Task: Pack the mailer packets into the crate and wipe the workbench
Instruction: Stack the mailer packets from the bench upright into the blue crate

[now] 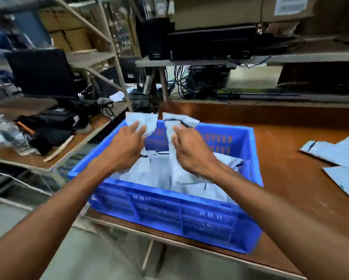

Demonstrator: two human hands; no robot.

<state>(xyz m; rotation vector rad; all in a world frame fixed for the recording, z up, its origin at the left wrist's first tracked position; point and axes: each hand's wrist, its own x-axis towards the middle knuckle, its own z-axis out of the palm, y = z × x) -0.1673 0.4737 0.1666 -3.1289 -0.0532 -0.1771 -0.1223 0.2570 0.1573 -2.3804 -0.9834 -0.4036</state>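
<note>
- Both hands are up over the crate. The left hand (127,147) pinches one mailer packet (142,121) by its lower edge, and the right hand (191,153) is curled round a second packet (179,120). Both packets poke up above the far wall.
- That blue crate (169,201) sits at the near left corner of the workbench (286,178), with a pile of packets (157,174) already inside.
- The step in hand, as I read it, is getting this pair down into the crate.
- Doing it well means laying them flat on the heap, not dropping them on end — these slippery bags will likely slide or spring back up.
- The left side of the pile looks lower, so the left packet probably belongs there to keep things level.
- Off to the right, loose packets (335,153) lie on the bench, well apart from the crate — they need packing before any wiping makes sense.
</note>
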